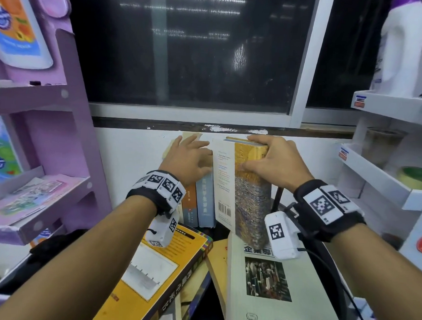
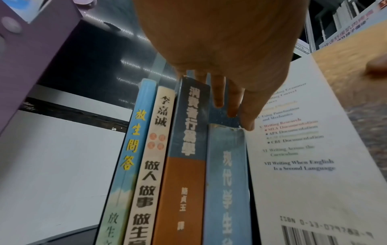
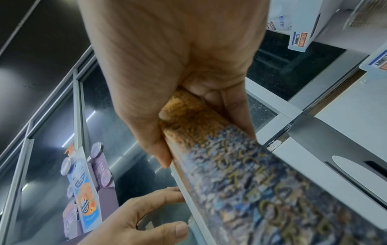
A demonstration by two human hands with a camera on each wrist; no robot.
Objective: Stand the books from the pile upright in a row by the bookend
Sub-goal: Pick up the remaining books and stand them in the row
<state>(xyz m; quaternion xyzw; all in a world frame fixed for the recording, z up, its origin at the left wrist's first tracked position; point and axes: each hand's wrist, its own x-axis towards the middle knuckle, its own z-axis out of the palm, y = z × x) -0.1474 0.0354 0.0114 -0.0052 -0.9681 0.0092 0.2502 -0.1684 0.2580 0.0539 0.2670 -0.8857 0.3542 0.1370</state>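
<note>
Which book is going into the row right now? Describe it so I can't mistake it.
Under the dark window, find the upright row of books. At its right end the right hand grips a thick book. Unlike the slim Chinese-titled spines, it has an orange-and-blue painted cover and a white English back.

left hand (image 1: pixel 189 159): fingers straight, spread, reaching far | right hand (image 1: pixel 275 160): thumb and fingers curled in a grip | both forearms extended, wrists banded

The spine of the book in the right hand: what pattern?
Golden orange on top, mottled blue-gold below; right wrist view.
</note>
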